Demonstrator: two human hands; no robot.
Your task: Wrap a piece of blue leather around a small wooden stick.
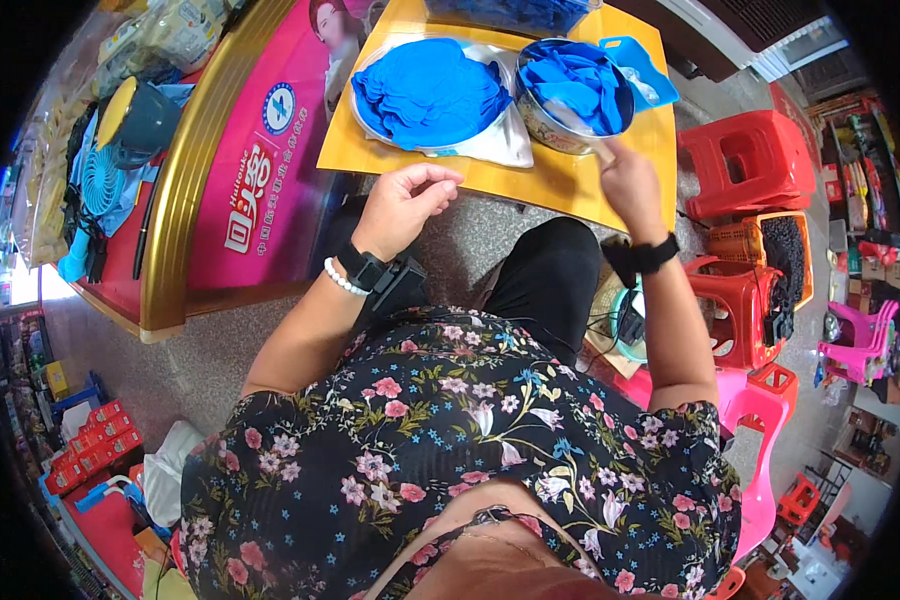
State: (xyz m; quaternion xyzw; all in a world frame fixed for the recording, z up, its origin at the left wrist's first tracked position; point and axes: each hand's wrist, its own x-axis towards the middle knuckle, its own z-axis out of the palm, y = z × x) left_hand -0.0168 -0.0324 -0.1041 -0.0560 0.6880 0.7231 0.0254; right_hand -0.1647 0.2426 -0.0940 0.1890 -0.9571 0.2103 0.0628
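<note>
Near the front edge of the yellow table, my left hand is closed, thumb and fingertips nearly together; anything held there is too small to make out. Beyond it, a broad heap of thin blue sheets, perhaps fabric, lies overlapping on a white round plate. My right hand is closed at the near rim of a patterned metal bowl. A blurred pale shape, perhaps a spoon, extends from those fingers over blue pieces in the bowl. What the right fingers grip is unclear.
A blue plastic basket stands beside the bowl, and a clear box of blue material sits behind. To the left is a pink counter with gold trim. Red stools and a pink chair stand at the right.
</note>
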